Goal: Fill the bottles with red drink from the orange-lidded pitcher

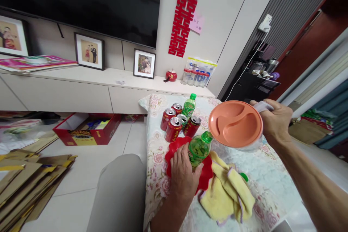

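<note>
My left hand [182,172] is wrapped round a green bottle [199,149] at the scalloped red plate [205,179]. In my right hand [276,119] is the handle of a container with an orange lid [236,124], held up over the right side of the table. Behind the plate stand several red cans [174,129] and another green bottle [189,105]. A yellow cloth [228,192] lies crumpled right of the plate, with a green object [244,177] beside it.
A flowered tablecloth [156,141] covers the table. Beyond it, a white cabinet [125,98] carries framed photos [144,63], a small red pot [171,75] and jars [194,78]. Flattened cardboard [32,185] and a red box [81,136] are on the floor at left.
</note>
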A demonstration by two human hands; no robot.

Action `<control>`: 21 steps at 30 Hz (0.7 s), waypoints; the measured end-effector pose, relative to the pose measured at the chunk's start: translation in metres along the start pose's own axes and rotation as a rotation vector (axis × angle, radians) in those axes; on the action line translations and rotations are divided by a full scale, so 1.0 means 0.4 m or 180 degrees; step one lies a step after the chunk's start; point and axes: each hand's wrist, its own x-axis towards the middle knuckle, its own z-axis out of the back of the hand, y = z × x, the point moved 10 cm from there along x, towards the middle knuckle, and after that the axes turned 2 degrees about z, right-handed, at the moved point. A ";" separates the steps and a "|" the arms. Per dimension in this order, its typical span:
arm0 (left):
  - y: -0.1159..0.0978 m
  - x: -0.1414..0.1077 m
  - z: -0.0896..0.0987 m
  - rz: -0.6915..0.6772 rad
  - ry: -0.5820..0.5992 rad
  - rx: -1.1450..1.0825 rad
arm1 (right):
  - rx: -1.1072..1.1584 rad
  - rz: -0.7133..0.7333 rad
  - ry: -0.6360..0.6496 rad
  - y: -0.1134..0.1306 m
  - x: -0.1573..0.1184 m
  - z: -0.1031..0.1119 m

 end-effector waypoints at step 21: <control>0.000 0.001 0.001 -0.0002 0.0003 0.0014 | 0.0020 0.0055 -0.0007 0.013 -0.001 0.000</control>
